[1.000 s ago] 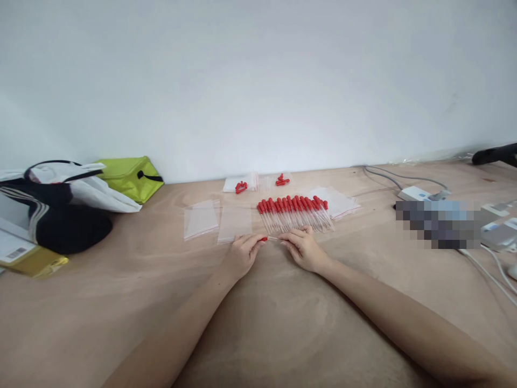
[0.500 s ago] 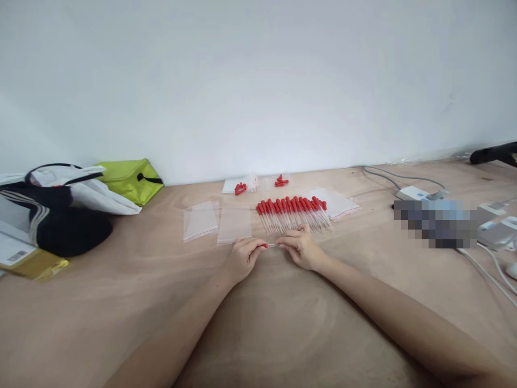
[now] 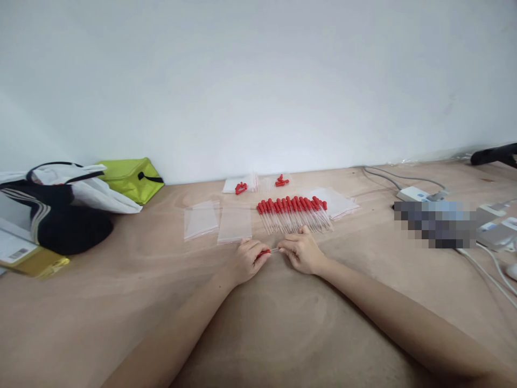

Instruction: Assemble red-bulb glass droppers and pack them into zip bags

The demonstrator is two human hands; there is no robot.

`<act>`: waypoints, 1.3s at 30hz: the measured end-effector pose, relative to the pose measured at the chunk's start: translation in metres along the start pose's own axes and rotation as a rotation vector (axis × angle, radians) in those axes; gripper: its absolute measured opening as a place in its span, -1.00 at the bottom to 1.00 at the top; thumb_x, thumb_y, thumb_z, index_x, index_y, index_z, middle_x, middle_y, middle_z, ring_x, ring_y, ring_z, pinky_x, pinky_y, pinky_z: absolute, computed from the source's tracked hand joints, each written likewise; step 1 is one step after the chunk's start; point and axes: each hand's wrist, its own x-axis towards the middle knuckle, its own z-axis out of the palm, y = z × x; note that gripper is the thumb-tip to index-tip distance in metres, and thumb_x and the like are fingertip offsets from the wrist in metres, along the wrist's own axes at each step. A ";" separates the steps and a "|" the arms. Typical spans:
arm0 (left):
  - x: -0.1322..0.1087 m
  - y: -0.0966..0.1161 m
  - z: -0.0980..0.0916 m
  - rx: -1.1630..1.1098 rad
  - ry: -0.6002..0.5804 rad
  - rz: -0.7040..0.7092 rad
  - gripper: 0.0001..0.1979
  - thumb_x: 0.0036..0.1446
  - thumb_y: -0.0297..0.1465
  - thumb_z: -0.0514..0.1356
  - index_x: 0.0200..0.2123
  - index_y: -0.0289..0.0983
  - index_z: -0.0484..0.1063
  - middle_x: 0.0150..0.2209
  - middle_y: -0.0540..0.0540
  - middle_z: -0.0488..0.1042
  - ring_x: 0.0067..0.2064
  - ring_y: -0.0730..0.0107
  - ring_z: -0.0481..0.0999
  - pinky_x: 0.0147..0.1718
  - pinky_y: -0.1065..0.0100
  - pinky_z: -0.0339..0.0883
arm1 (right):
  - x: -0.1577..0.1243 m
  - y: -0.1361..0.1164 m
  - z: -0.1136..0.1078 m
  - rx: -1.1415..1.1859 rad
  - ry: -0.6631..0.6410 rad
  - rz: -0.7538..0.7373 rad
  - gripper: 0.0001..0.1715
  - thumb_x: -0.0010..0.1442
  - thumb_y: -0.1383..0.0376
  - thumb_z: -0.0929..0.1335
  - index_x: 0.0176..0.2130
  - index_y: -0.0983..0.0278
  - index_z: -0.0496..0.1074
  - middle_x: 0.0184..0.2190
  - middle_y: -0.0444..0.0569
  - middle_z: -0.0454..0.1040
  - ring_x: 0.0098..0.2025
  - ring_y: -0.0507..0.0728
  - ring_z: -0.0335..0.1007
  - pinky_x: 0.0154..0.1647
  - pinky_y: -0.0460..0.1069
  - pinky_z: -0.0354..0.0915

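Note:
My left hand (image 3: 247,260) pinches the red bulb end of a clear dropper (image 3: 267,251) just above the wooden table (image 3: 283,323). My right hand (image 3: 302,252) pinches the same dropper's clear tube end. Just beyond both hands lies a row of several droppers with red bulbs (image 3: 294,213). Two clear zip bags (image 3: 218,222) lie flat to the left of that row, nearest my left hand.
Loose red bulbs (image 3: 241,187) and more clear bags lie by the wall. A stack of bags (image 3: 337,202) sits right of the row. A green pouch (image 3: 130,178) and black-and-white bag (image 3: 60,207) stand at left. Cables and a power strip (image 3: 418,193) are at right.
Both hands have drawn the dropper a little toward me, away from the row. My left fingers have closed more tightly round the red bulb.

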 end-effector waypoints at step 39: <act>-0.002 -0.026 -0.002 0.385 0.051 -0.571 -0.56 0.10 -0.16 0.01 -0.03 -0.29 0.30 0.04 -0.28 0.27 0.11 0.06 0.17 0.05 0.02 -0.01 | 0.074 0.023 0.026 -0.157 0.196 0.762 -0.69 0.08 0.27 0.20 -0.17 0.29 0.33 -0.34 0.05 0.49 -0.24 0.18 0.34 -0.21 0.06 -0.06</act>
